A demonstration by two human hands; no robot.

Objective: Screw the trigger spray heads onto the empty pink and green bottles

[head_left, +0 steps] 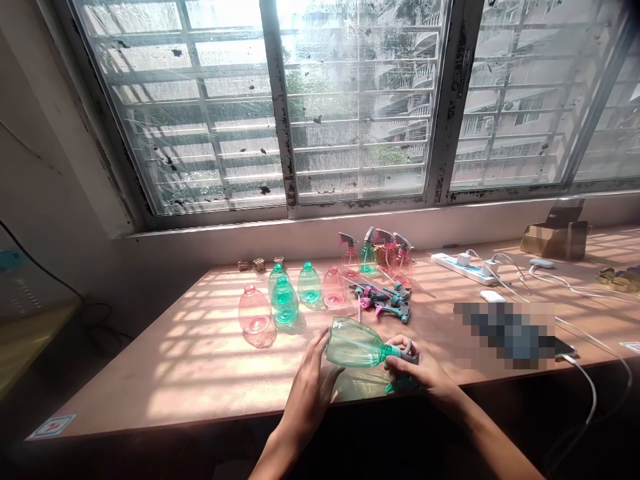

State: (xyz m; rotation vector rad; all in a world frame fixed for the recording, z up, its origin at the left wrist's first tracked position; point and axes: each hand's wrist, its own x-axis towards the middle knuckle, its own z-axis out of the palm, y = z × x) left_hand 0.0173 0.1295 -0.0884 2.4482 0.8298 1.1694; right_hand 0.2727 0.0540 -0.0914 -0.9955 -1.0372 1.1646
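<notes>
Holding a see-through green plastic bottle [353, 343] sideways above the near edge of a brown table [200, 373], a person cups its base in a loosely curved left hand [307, 380], the right hand [417, 367] pinched closed on the grey-and-green trigger head [395, 351] at its neck. The work looks partway: four pink and green bottles with heads on [367, 259] stand behind, five headless pink and green bottles [285, 303] remain. Overlapping loose trigger heads [404, 313] lie between, and a white power strip [463, 270] trails cables rightward.

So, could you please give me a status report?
Left hand holding green bottle; right hand gripping its spray head. Bottle sideways. Loose spray heads beyond, seemingly not obstructing.
</notes>
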